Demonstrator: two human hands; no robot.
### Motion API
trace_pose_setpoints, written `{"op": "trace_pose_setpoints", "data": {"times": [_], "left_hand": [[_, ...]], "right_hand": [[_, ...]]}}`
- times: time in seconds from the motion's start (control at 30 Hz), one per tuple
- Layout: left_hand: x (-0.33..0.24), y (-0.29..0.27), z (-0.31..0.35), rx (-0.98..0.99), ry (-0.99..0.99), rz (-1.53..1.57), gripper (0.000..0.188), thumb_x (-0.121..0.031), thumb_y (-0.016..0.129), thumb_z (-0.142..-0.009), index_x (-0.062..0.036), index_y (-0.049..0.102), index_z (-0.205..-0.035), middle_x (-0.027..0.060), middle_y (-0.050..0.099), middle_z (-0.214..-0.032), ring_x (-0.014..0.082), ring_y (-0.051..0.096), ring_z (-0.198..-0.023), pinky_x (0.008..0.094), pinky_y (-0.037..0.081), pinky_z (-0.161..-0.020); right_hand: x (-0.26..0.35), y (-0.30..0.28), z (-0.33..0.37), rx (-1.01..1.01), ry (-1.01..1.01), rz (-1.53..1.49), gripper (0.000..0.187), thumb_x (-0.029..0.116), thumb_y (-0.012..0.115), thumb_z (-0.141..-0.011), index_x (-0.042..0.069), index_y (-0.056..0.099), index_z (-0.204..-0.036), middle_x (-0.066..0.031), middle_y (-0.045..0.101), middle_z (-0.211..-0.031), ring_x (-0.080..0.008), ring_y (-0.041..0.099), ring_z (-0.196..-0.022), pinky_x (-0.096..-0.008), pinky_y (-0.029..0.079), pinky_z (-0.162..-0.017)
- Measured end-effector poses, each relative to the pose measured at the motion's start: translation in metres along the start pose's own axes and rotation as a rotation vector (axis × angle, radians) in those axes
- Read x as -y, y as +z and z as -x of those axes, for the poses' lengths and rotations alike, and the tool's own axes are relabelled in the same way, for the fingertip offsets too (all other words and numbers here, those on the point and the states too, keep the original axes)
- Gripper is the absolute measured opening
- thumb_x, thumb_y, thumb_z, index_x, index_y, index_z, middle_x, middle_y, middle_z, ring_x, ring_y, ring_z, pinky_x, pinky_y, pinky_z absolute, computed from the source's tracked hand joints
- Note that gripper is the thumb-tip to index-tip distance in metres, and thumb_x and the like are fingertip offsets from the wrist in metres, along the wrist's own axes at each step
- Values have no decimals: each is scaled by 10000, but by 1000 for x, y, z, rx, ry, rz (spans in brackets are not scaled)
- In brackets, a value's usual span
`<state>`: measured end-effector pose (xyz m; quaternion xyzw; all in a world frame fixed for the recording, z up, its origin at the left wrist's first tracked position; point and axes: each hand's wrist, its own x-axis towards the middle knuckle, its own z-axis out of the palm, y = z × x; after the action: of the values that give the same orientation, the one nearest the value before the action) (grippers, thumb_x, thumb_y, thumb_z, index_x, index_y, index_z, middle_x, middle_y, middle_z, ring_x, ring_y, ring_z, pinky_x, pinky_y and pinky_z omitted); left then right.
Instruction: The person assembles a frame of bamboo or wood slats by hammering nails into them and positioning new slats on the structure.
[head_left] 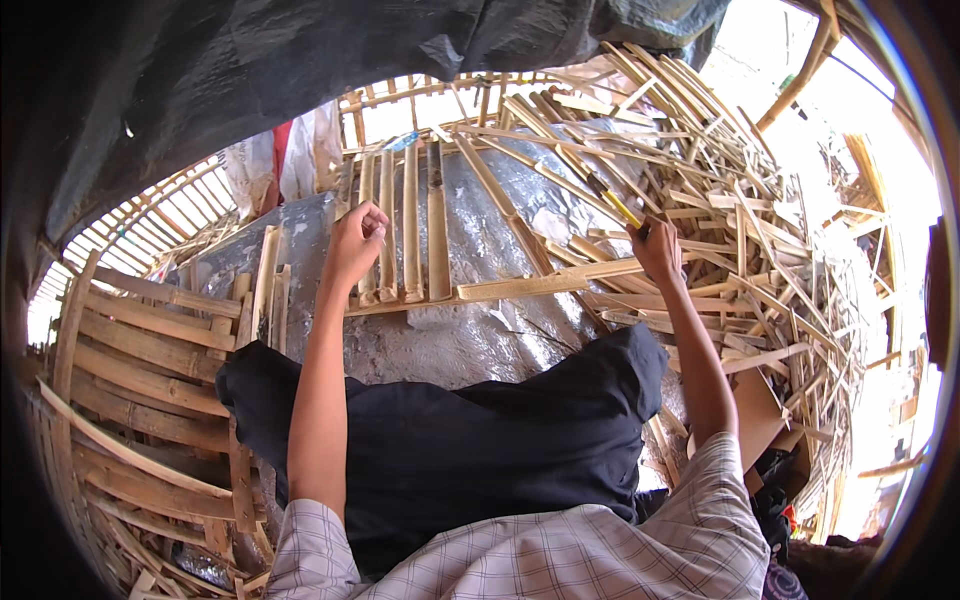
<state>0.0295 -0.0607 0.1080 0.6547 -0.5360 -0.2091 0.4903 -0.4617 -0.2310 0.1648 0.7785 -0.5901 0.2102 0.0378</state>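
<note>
My left hand (359, 240) is raised with its fingers curled together, beside a row of split bamboo slats (412, 225). Whatever those fingers may pinch is too small to make out. The slats lie side by side, pointing away from me, their near ends at a crosswise bamboo strip (540, 283). On the right, my right hand (656, 250) is closed around the yellow handle of a tool (622, 207) with a black section. The tool points away and to the left; its far end blends into the bamboo, so its kind is unclear.
A grey sheet (440, 345) covers the ground before my knees. A large heap of bamboo offcuts (740, 240) rises on the right. At left stands a slatted bamboo frame (150, 370). A dark tarp (300, 60) hangs overhead, and a bamboo lattice (190, 195) runs behind.
</note>
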Motion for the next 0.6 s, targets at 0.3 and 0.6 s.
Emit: {"op": "trace_pose_setpoints", "data": {"times": [0.3, 0.6], "left_hand": [[121, -75, 21, -184, -524, -278, 197, -16, 553, -784, -33, 610, -972, 189, 700, -937, 316, 696, -878, 425, 528, -810], [136, 5, 20, -278, -474, -477, 269, -96, 551, -816, -48, 545, -1081, 265, 620, -1066, 476, 596, -1048, 547, 458, -947]], "right_hand": [[7, 65, 29, -169, 258, -61, 280, 270, 696, -935, 123, 649, -1169, -168, 699, -1070, -415, 664, -999, -534, 519, -764], [55, 47, 58, -51, 233, -378, 281, 299, 707, -914, 42, 736, -1026, -185, 737, -892, -379, 708, -805, -452, 526, -743]]}}
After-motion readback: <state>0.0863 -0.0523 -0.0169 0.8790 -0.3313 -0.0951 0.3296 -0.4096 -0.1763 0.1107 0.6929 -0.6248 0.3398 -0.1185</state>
